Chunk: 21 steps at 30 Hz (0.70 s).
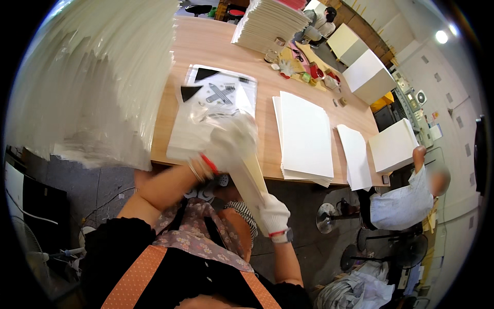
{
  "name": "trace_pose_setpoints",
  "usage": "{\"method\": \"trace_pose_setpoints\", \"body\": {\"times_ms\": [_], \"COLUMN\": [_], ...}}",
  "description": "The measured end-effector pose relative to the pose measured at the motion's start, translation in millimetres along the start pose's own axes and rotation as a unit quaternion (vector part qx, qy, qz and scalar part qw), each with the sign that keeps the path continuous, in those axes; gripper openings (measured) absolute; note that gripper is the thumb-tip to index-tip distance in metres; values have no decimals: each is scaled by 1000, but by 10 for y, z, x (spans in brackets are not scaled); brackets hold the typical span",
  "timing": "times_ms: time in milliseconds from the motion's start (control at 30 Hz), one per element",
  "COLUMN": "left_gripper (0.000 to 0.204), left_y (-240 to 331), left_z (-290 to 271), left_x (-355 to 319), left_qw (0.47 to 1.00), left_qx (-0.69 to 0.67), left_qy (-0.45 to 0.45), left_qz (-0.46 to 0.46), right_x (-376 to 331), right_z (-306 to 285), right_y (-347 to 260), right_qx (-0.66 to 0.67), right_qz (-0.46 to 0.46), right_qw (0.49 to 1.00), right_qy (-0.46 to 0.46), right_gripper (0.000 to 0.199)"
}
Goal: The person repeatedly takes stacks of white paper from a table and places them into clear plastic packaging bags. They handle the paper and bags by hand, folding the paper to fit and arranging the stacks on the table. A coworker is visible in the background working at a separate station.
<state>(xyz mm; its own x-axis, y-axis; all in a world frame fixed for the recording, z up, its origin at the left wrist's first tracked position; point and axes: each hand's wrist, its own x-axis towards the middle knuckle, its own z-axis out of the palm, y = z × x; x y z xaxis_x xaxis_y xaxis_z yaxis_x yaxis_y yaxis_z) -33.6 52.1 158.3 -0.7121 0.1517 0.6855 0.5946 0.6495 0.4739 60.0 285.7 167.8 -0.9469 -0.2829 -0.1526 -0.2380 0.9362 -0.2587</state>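
Observation:
Both my hands wear white gloves. My right hand (275, 212) grips the near end of a pale, flat board-like piece (249, 183), tilted and seen nearly edge-on at the table's front edge. At its far end is my left hand (234, 140), smeared by motion, so its fingers cannot be made out. Beyond the left hand lies a clear plastic bag (182, 136) with black corner patches and a printed tool picture, flat on the wooden table (203, 41). Whether the left hand touches the bag cannot be told.
Plastic-wrapped sheets (98, 77) rise in a tall stack on the left. White sheets (306, 136) lie to the right, beside a smaller pile (355, 154). Another stack (270, 23), a jar (275, 49) and tape rolls (316, 72) stand farther back. A seated co-worker (404, 203) touches a white block (393, 147).

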Motion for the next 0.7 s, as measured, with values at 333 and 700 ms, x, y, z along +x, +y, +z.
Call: {"method": "trace_pose_setpoints", "body": {"times_ms": [333, 700], "left_gripper": [39, 28], "left_y": [5, -1317], "left_z": [94, -381], "left_x": [-526, -1788], "left_qw": [976, 887], "left_qx": [-40, -140], "left_qy": [-140, 45], "left_qz": [-162, -437], "right_x": [1169, 1135], "right_z": [643, 859], "right_y": [-229, 164], "right_qx": [118, 88], "right_qz": [88, 26], "right_qw": [943, 989], "right_qy": [297, 117], "right_gripper": [51, 40]}}
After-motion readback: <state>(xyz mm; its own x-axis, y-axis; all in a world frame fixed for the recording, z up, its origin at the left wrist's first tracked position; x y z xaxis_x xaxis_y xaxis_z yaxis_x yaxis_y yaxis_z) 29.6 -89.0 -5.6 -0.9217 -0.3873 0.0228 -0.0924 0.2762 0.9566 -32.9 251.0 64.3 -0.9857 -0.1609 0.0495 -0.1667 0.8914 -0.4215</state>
